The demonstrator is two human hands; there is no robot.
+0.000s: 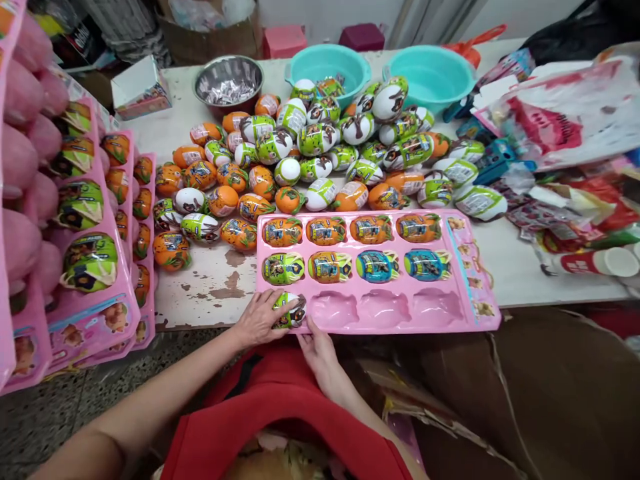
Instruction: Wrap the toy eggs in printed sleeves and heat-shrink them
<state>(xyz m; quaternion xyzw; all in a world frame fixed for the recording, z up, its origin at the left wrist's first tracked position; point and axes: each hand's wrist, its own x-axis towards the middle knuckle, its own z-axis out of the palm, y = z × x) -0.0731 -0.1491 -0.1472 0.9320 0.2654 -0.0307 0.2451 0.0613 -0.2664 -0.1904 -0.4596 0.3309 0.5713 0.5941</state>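
Note:
A pink plastic tray (450,321) with rows of egg-shaped hollows lies along the table's front edge. Orange wrapped eggs (326,231) fill its back row. The middle row has green, orange and blue ones. In the front row's leftmost hollow sits a white and green wrapped egg (290,315), and the fingers of my left hand (260,319) are closed over it. The other front-row hollows hold nothing. My right hand (318,350) grips the tray's front rim just right of that egg, thumb on top and fingers partly hidden beneath.
Loose wrapped eggs (320,137) are heaped behind the tray. At the back stand a metal bowl (227,100) of small silvery packets and two turquoise basins (435,73). Filled pink trays (127,307) lean at the left. Bags and wrappers (565,127) clutter the right, near a paper cup (595,263).

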